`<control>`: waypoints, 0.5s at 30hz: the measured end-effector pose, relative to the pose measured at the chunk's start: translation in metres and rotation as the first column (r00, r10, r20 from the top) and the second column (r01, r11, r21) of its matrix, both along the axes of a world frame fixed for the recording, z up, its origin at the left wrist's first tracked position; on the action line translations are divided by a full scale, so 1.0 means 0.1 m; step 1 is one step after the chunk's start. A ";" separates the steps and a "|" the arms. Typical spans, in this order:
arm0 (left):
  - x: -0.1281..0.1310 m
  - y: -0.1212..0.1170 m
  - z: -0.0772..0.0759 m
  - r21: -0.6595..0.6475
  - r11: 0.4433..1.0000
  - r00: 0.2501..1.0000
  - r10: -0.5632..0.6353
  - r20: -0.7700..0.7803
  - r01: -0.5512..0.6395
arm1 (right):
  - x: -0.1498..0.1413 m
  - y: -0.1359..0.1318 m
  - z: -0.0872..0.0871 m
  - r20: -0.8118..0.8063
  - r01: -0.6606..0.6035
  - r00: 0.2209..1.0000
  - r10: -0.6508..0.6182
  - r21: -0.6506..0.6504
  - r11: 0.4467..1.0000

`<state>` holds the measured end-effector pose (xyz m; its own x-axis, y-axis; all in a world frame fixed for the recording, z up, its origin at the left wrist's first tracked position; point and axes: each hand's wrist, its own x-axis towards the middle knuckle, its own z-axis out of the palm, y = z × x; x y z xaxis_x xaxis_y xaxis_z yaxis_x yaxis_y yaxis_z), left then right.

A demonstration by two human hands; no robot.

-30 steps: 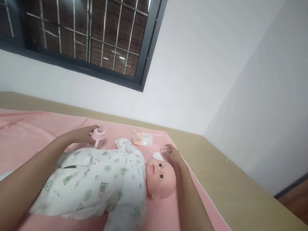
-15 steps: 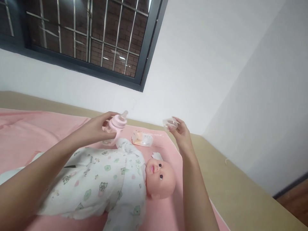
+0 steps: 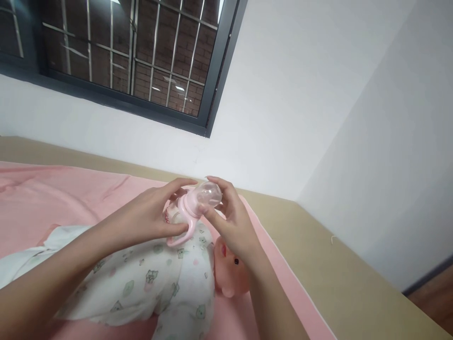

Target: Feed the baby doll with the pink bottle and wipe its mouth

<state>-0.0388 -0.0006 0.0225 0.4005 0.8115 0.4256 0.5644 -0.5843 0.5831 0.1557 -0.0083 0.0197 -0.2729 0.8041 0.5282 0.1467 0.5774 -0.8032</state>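
Note:
My left hand (image 3: 163,208) is closed round a baby bottle (image 3: 191,203) with a pink collar and pink handles, tilted to the right. My right hand (image 3: 230,210) grips a clear bottle cap (image 3: 209,193), which sits over the nipple end of the bottle. Whether the cap is fully seated I cannot tell. Below both hands a baby doll (image 3: 177,278) lies on its back in a white suit with green and brown animal prints. My right wrist hides part of its head (image 3: 228,274).
A pink sheet (image 3: 71,193) lies under the doll on a tan surface (image 3: 304,245). Behind it rises a white wall (image 3: 283,118) with a dark-framed, barred window (image 3: 141,61). My hands cover the area beyond the doll's shoulder.
My right hand has brought the clear cap left onto the bottle's nipple. My left hand has moved the bottle right and slightly down. A small packet beyond the doll is now hidden.

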 end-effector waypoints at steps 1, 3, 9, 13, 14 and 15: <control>0.00 0.00 0.00 0.007 1.000 1.000 -0.007 0.014 0.007 | -0.03 -0.01 -0.02 -0.014 -0.015 1.000 0.015 -0.015 1.000; 0.00 0.00 0.01 0.034 0.999 0.999 -0.014 0.036 0.013 | -0.10 -0.04 -0.05 -0.045 -0.047 0.998 0.045 -0.057 0.997; 0.00 -0.04 0.00 0.163 0.984 0.998 0.069 -0.013 -0.066 | -0.26 -0.12 -0.12 -0.119 -0.021 0.993 0.010 -0.086 0.996; 0.00 -0.07 -0.01 0.171 0.983 0.994 0.082 -0.077 -0.068 | -0.27 -0.13 -0.10 -0.109 0.028 0.994 -0.031 -0.029 0.999; -0.01 -0.07 0.00 0.154 0.987 0.993 0.066 -0.094 -0.051 | -0.25 -0.12 -0.09 -0.101 0.046 0.994 -0.047 -0.008 0.999; -0.03 -0.08 0.00 0.138 0.990 0.993 0.048 -0.108 -0.033 | -0.22 -0.11 -0.08 -0.094 0.069 0.993 -0.067 0.018 0.997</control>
